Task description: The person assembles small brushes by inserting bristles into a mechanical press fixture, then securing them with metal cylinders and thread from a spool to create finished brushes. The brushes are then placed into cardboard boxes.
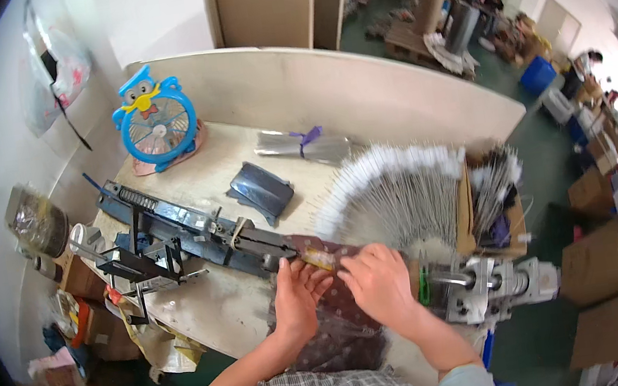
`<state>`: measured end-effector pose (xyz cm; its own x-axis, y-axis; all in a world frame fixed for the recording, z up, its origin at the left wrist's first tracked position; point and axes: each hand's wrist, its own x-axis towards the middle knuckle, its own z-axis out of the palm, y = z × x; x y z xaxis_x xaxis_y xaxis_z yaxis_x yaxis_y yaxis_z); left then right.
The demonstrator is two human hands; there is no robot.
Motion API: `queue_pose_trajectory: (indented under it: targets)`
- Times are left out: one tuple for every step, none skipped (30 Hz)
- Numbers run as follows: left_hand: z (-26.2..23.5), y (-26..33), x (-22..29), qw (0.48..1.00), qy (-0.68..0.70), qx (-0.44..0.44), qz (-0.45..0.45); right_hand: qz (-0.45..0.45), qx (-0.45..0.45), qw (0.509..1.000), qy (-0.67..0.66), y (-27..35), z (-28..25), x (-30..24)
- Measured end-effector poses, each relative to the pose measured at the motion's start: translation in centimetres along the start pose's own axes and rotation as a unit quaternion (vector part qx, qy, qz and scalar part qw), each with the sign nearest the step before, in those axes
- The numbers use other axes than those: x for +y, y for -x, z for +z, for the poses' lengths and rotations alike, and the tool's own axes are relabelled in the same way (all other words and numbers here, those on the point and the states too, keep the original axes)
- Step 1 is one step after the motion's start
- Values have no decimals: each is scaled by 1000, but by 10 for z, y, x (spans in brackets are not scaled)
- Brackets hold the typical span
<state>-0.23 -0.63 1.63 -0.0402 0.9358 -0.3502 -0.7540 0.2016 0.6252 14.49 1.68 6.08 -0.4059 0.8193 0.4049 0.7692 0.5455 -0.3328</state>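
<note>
My left hand (295,296) is half curled with fingers apart, beside the near end of a long black metal fixture (197,231). Nothing shows clearly in its grasp. My right hand (379,281) is bent into a pinch just to the right; what its fingertips hold is hidden. Between the two hands lies a small yellowish, shiny strip (319,258), its right end close to my right fingertips. Under both hands a dark brown dotted cloth (340,314) covers the near edge of the table.
Many thin metal wires with white tips (392,174) fan out behind my right hand, next to a cardboard box (513,232). A metal clamping machine (493,286) stands right, a black frame (143,269) left. Behind are a dark folded piece (262,190), a wrapped bundle (299,143) and a blue fan (158,127).
</note>
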Motion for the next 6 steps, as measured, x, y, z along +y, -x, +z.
queue_pose_trajectory:
  targets:
    - [2, 2, -1, 1000, -19, -3, 3, -12, 27, 999, -14, -2, -3, 3]
    - [-12, 2, -5, 1000, -16, -12, -10, -25, 51, 998, -31, 2, -7, -1]
    - [-21, 9, -7, 999, -27, -5, -29, -4, 46, 998, -37, 9, -9, -7]
    - [-16, 7, -5, 996, -78, -17, -29, -2, 55, 997, -57, 9, -12, -5]
    - [-15, 9, -5, 991, -128, -31, -29, -2, 64, 995, -75, 11, -16, -5]
    - [-21, 18, -6, 986, -158, -13, -47, 9, 61, 995, -74, 19, -15, -5]
